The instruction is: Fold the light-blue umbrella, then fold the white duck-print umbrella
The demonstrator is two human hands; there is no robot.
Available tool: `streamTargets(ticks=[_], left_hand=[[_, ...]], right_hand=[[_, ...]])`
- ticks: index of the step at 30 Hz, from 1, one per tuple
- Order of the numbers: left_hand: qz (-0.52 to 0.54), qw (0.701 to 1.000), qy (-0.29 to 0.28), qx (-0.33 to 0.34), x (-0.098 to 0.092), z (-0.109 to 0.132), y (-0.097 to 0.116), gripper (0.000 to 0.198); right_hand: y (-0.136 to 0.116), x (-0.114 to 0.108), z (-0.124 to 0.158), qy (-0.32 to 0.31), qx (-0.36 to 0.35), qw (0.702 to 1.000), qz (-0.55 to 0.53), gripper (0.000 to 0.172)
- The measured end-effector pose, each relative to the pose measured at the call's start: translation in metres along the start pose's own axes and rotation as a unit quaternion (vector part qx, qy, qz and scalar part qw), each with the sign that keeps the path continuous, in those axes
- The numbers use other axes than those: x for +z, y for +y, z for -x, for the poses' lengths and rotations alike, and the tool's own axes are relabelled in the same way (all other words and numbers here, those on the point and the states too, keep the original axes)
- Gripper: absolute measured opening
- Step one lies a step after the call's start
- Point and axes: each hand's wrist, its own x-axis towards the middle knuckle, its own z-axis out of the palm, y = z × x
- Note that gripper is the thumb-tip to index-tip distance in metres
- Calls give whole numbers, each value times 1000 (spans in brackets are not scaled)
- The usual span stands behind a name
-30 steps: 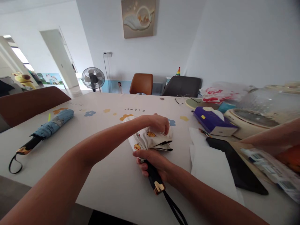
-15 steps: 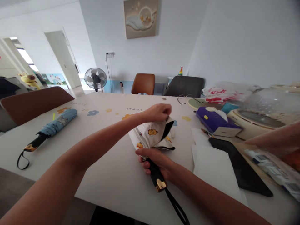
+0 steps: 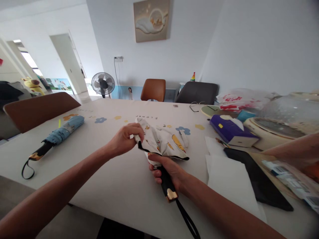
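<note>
A white folding umbrella (image 3: 164,141) with yellow duck prints lies over the table, its canopy folds loose and black along the edge. My right hand (image 3: 169,171) is wrapped round it where the canopy meets the black handle, whose gold tip and black wrist strap stick out toward me. Pinched in my left hand (image 3: 128,136) is the canopy's edge, drawn out to the left. Farther left rests a blue folded umbrella (image 3: 66,131) with a black and gold handle and a strap loop; neither hand touches it.
On the right of the white table (image 3: 112,179) are white paper sheets (image 3: 229,179), a black tablet-like slab (image 3: 259,182), a purple tissue box (image 3: 233,131) and a large clear-domed container (image 3: 281,116). Another person's arm (image 3: 296,146) reaches in at the right edge. Eyeglasses (image 3: 196,105) lie at the back.
My left hand has moved left and down from above the canopy's right side, and the canopy fabric has spread out leftward. My right hand keeps its grip in the same place.
</note>
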Motion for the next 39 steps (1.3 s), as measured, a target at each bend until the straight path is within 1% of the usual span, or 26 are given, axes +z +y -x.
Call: streamTargets(ticks=[4, 6, 7, 9, 11, 15, 16, 19, 21, 23, 26, 28, 30, 31, 33, 35, 36, 37, 39], left_hand=[[81, 990, 50, -101, -2, 32, -21, 22], [99, 986, 48, -127, -3, 44, -29, 22], [98, 987, 36, -125, -3, 48, -31, 22], [84, 992, 3, -98, -3, 53, -33, 23], [70, 995, -9, -67, -4, 56, -32, 23], [94, 992, 53, -63, -7, 61, -36, 21], [97, 992, 56, -65, -7, 62, -37, 21], [93, 993, 30, -64, -7, 67, -42, 20], [102, 992, 30, -75, -7, 69, -42, 19], [109, 990, 37, -86, -7, 70, -41, 19], [111, 989, 27, -95, -6, 73, -42, 19], [113, 987, 24, -107, -7, 76, -44, 19], [116, 984, 30, -135, -7, 78, -47, 21], [115, 980, 41, -157, -7, 77, -49, 21], [108, 965, 88, -223, -8, 73, -52, 17], [120, 938, 148, -290, -7, 63, -55, 10], [138, 923, 171, -316, -5, 56, -57, 9], [164, 910, 184, -333, -3, 48, -59, 15], [229, 892, 177, -348, 2, 31, -65, 32]], right_hand=[[-2, -2, 0, -13, 11, 1000, -11, 28], [-2, -3, 0, -28, 13, 999, -17, 38], [-1, -4, 0, -36, 11, 999, -20, 44], [-1, -4, -1, -44, 4, 999, -22, 52], [-1, -4, -1, -45, 0, 999, -21, 55], [-1, -2, -1, -29, 9, 999, -20, 58], [-1, -2, -1, -27, 9, 999, -20, 58], [-2, -1, -1, -19, 9, 1000, -15, 53], [-1, -1, -1, 0, 10, 1000, -7, 47], [-1, -1, -1, 17, 4, 1000, 6, 36], [1, 0, 0, 29, -14, 999, 36, 21], [2, 1, 1, 39, -31, 997, 63, 17], [3, 1, 0, 54, -49, 993, 91, 16], [4, 0, -1, 60, -58, 991, 104, 17], [7, -2, -3, 70, -77, 987, 121, 19], [10, -5, -6, 71, -92, 985, 128, 23], [11, -6, -7, 69, -97, 984, 129, 23], [12, -7, -8, 67, -103, 984, 130, 24], [14, -8, -9, 59, -108, 983, 137, 24]])
